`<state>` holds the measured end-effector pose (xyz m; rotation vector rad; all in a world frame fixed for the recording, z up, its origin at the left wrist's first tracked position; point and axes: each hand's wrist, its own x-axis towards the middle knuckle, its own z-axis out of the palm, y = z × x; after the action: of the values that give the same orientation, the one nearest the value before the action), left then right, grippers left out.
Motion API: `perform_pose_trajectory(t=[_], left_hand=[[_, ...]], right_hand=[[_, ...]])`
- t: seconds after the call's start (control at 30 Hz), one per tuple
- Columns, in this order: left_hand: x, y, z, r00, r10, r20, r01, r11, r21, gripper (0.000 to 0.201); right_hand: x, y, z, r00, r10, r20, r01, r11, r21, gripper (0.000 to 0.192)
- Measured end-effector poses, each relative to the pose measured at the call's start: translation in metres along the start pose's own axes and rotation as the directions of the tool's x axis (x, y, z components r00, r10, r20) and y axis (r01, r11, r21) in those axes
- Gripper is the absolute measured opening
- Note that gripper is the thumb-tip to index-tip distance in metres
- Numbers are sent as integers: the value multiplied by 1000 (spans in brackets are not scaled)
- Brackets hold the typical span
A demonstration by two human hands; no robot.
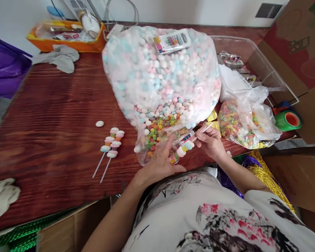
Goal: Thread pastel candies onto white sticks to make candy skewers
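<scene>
- A white stick (207,127) is pinched between thumb and fingers of the right hand (210,139). It seems to line up with the loaded skewer (182,150), but can't be confirmed as one piece.
- The left hand (160,153) is laid over the near end of the big clear bag (160,75), thumb and forefinger spread; whether anything is gripped underneath can't be told.
- The loaded skewer is held tilted between both hands, just beside a small printed packet (186,137).
- Pressure is best put on bare stick, tbh. The marshmallows look squishy and would probably get dented.
- Cereal loops (154,133) could crack if forced, so they should be handled gently.
- Loose plastic should be kept away from the sweets, or it'll likely get snagged.
- For spacing, the two loaded sticks (109,140) lying on the table (55,140) can be copied.
</scene>
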<state>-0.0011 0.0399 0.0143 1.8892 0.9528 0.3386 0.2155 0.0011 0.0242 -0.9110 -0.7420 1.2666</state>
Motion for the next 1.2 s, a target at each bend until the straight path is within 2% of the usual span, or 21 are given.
perform_pose_trajectory(t=[0.07,0.13,0.17,0.23,0.3,0.37,0.5,0.57,0.63,0.73,0.83,0.93,1.0,1.03,1.1,1.17,1.2], left_hand=[[-2,-3,-10,979,-50,199,64,996,-65,91],[-5,-5,-10,905,-84,417,179,965,-194,53],[-7,-7,-6,863,-100,495,257,931,-260,43],[-10,-10,6,816,-130,563,394,838,-377,43],[-12,-12,19,826,-155,543,448,765,-463,46],[-13,-12,28,862,-181,474,434,748,-503,46],[-10,-10,28,958,-183,220,271,825,-495,40],[-8,-12,24,985,-153,84,174,883,-435,37],[-6,-16,21,991,-136,0,127,928,-351,33],[-6,-22,21,991,-132,-38,119,965,-234,29],[-7,-22,24,990,-117,-74,108,987,-119,26],[-7,-19,28,979,-88,-182,91,996,5,21],[-8,-19,30,968,-83,-237,90,996,16,20],[-8,-20,30,965,-97,-243,94,995,-21,22],[-9,-21,27,969,-146,-197,112,979,-171,27],[-10,-20,21,977,-194,-93,148,920,-364,34],[-11,-19,16,977,-209,-31,174,879,-445,36]], right_hand=[[-3,3,-5,1000,-16,-7,16,999,28,27],[-7,5,-8,999,-21,25,21,1000,5,24],[-9,5,-8,999,-22,48,23,1000,-16,22],[-10,4,-7,995,-36,94,42,997,-66,19],[-9,0,-5,988,-68,137,86,988,-130,16],[-7,-5,-3,978,-115,174,149,969,-199,13],[-2,-9,3,945,-243,220,294,925,-243,11],[-2,-8,6,943,-276,187,316,918,-240,14],[-3,-5,9,948,-279,152,310,916,-254,18],[-5,-1,14,953,-282,115,303,910,-282,22],[-8,5,21,954,-299,31,296,914,-276,22],[-10,14,26,960,-278,-36,261,934,-243,20],[-11,20,27,952,-302,-43,276,914,-296,18],[-12,23,26,940,-340,-16,313,882,-353,17],[-11,26,21,899,-420,123,427,781,-455,15],[-8,23,13,851,-424,310,524,718,-458,14],[-7,20,9,835,-397,382,541,719,-435,14]])
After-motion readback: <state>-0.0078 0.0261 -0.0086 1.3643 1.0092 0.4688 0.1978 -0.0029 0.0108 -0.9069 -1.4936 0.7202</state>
